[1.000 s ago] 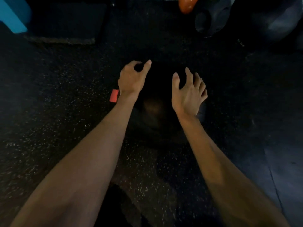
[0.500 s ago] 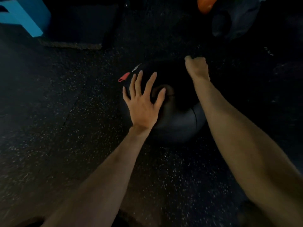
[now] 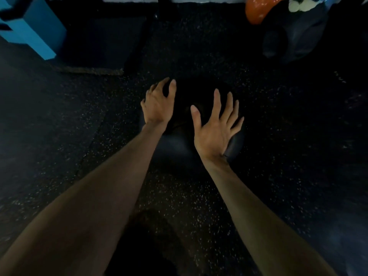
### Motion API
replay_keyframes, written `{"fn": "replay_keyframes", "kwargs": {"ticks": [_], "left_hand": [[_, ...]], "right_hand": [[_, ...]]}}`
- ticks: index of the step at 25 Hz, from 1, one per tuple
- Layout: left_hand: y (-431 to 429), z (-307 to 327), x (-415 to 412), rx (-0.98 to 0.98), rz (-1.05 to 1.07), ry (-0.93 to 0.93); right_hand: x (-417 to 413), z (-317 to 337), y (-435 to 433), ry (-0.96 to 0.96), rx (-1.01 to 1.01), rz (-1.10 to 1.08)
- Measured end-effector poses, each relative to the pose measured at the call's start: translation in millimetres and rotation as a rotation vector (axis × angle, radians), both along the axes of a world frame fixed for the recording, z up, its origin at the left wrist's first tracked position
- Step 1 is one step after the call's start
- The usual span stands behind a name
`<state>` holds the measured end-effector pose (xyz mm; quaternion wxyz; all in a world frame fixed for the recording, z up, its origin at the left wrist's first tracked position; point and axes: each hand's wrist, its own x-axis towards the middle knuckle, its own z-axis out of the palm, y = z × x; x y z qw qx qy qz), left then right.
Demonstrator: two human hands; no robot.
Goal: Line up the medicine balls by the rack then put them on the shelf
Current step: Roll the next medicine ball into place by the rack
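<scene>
Right hand [image 3: 215, 132] has come back, spread wide on the medicine ball [image 3: 175, 148] mid-frame. Left hand [image 3: 157, 105] rests on it, fingers loosely curved

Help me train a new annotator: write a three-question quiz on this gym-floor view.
1. True or false: the right hand is clenched into a fist.
2. Multiple choice: the black medicine ball lies (A) on a shelf, (B) on the floor, partly under the left hand, (C) in a basket.
3. Short answer: what colour is the shiny ball at the top right of the view?

Key: 1. False, its fingers are spread and straight. 2. B. 3. Orange.
</scene>
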<state>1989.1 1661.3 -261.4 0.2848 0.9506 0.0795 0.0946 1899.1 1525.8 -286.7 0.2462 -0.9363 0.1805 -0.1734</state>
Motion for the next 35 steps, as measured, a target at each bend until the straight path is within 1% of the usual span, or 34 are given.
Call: {"fn": "replay_keyframes", "kwargs": {"ticks": [2,5,7,11,13,15,17,18,20,23,24,26,28,30,31,33,35], "left_hand": [[4,-4,-13,-0.028,-0.064,-0.064],[4,-31,-61,0.094,-0.174,-0.166],[2,-45,-65,0.131,-0.156,-0.193],[-19,-31,-1,0.181,-0.103,-0.169],[-25,-25,25,0.221,-0.097,-0.163],[-23,-25,48,0.236,-0.094,-0.161],[-18,-24,68,0.218,-0.087,-0.150],[-14,-22,77,0.216,-0.086,-0.139],[-11,-16,95,0.234,-0.097,-0.106],[-15,-1,130,0.190,-0.138,-0.063],[-17,4,143,0.161,-0.158,-0.030],[-24,13,165,0.105,-0.177,0.035],[-27,20,187,0.058,-0.196,0.055],[-24,23,203,-0.006,-0.271,0.007],[-20,18,203,-0.004,-0.316,-0.060],[-12,2,186,0.023,-0.379,-0.216],[-8,-13,172,0.004,-0.406,-0.273]], "right_hand": [[26,-2,-1,0.003,-0.025,-0.020],[81,9,-13,0.031,0.051,-0.052],[113,18,-20,0.074,0.119,-0.061],[171,31,-40,0.193,0.234,-0.089],[192,42,-49,0.278,0.304,-0.052],[208,50,-50,0.381,0.291,0.017],[213,56,-46,0.438,0.254,0.078],[209,58,-42,0.435,0.231,0.091],[193,57,-28,0.357,0.170,0.086],[145,33,1,0.113,-0.034,0.000],[133,22,12,0.067,-0.080,-0.041],[136,11,18,0.039,-0.103,-0.116],[161,14,13,0.039,-0.092,-0.152],[184,19,6,0.051,-0.129,-0.169],[195,21,2,0.054,-0.122,-0.167],[216,28,-13,0.083,-0.050,-0.166],[235,33,-27,0.122,-0.003,-0.193]]}}
